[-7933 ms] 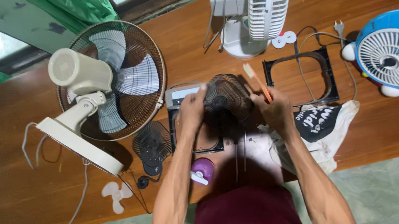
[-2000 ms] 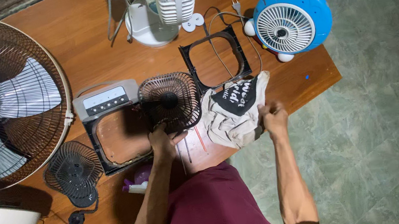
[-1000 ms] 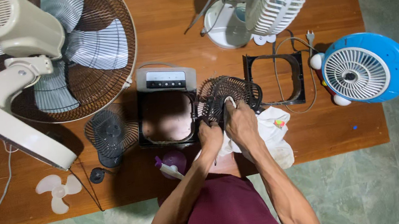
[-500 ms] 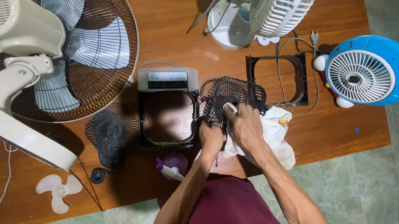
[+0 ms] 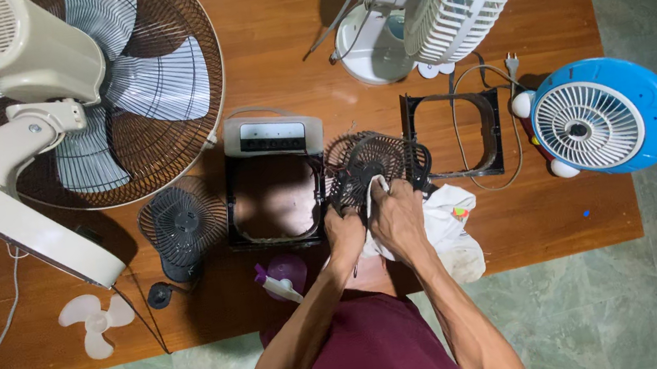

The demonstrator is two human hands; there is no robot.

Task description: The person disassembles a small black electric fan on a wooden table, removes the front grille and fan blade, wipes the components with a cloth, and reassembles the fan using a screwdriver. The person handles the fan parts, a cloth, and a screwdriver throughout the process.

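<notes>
While left hand (image 5: 345, 233) steadies black grille (image 5: 377, 165), right hand's (image 5: 397, 216) grip seemingly pinches white cloth (image 5: 448, 228).

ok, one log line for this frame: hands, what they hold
left hand: grips black fan grille | right hand: presses white cloth on grille | surface: wooden table

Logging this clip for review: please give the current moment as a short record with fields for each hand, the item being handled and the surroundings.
left hand: grips the near rim of the black fan grille
right hand: presses a white cloth against the grille
surface: wooden table
left of grille: black square fan housing
right side: blue round fan
near edge: purple spray bottle
</notes>
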